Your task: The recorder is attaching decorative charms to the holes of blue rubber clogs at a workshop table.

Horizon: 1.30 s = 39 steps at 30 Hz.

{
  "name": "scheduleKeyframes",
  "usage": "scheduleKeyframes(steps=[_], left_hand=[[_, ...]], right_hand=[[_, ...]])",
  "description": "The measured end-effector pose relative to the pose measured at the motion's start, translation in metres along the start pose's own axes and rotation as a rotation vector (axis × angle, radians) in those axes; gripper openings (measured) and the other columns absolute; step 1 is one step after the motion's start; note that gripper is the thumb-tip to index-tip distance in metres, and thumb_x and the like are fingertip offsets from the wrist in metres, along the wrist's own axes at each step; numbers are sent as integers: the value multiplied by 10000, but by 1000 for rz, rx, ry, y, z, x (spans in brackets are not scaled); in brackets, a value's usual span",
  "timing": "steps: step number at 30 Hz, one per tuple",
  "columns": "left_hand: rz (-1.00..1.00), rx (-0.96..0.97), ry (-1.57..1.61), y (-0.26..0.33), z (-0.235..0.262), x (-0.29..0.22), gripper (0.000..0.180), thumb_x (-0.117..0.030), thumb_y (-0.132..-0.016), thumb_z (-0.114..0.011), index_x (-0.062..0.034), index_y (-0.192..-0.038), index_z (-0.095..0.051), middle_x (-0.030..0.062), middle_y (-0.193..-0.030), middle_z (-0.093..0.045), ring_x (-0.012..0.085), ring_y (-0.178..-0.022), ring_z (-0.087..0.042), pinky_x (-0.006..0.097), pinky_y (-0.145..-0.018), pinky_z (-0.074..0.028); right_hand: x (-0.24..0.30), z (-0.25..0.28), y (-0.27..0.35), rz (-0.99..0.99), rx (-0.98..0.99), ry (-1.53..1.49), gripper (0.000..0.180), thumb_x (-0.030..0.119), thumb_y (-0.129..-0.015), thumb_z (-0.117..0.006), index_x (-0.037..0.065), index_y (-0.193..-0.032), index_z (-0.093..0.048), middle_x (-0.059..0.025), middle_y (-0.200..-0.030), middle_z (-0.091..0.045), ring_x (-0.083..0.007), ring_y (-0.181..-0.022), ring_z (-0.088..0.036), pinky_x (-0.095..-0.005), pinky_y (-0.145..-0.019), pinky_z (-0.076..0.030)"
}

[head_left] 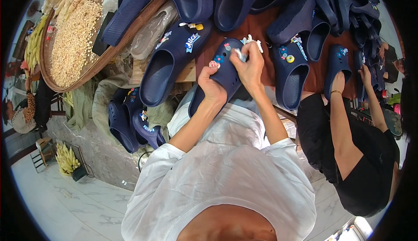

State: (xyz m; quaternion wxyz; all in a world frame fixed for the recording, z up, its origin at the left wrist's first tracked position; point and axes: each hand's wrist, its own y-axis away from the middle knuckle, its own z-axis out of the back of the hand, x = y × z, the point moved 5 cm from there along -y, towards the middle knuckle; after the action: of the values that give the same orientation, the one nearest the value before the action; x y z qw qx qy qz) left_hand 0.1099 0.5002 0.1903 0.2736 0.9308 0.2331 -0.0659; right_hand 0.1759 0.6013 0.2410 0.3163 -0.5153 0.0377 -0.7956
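Note:
A navy clog with small coloured charms on its upper lies tilted at the table's near edge. My left hand grips its side near the heel. My right hand presses a small pale charm onto the clog's top, with white charm pieces showing just above my fingers. Both my forearms come up in white sleeves.
Several navy clogs cover the brown table, and more clogs lie lower left. A round woven tray of pale grain sits at left. On the right a person in black holds a clog with both hands.

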Motion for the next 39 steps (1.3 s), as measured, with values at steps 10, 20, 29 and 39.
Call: scheduleKeyframes(steps=[10, 20, 29, 39], left_hand=[[197, 26, 46, 28, -7, -8, 549, -127, -748, -479, 61, -1263, -469, 201, -1249, -568, 324, -1151, -567, 444, -1032, -429], [165, -5, -1, 42, -4, -14, 541, -71, -766, -479, 68, -1288, -445, 218, -1295, -538, 364, -1195, -532, 505, -1074, -379], [158, 54, -91, 42, -18, -23, 586, -61, -759, -454, 46, -1333, -406, 185, -1285, -533, 313, -1195, -543, 435, -1046, -431], [276, 30, -43, 36, -21, -25, 582, -83, -753, -455, 71, -1312, -392, 199, -1268, -528, 320, -1175, -555, 460, -1039, -440]], right_hand=[[-1, 23, -11, -39, -69, -132, 174, 89, -827, -718, 28, -882, -565, -108, -808, -577, -232, -701, -569, -321, -651, -451], [-29, 16, -54, 62, 108, 336, 266, 135, -860, -662, 15, -1077, -567, -169, -1014, -603, -342, -943, -604, -422, -784, -478], [52, 16, -25, 337, 377, 140, 384, 184, -822, -704, 77, -1184, -629, -135, -1149, -576, -312, -1060, -548, -391, -902, -439], [31, 0, -14, 366, 290, 113, 195, 169, -767, -733, 55, -872, -614, -70, -915, -555, -289, -901, -523, -411, -790, -415]])
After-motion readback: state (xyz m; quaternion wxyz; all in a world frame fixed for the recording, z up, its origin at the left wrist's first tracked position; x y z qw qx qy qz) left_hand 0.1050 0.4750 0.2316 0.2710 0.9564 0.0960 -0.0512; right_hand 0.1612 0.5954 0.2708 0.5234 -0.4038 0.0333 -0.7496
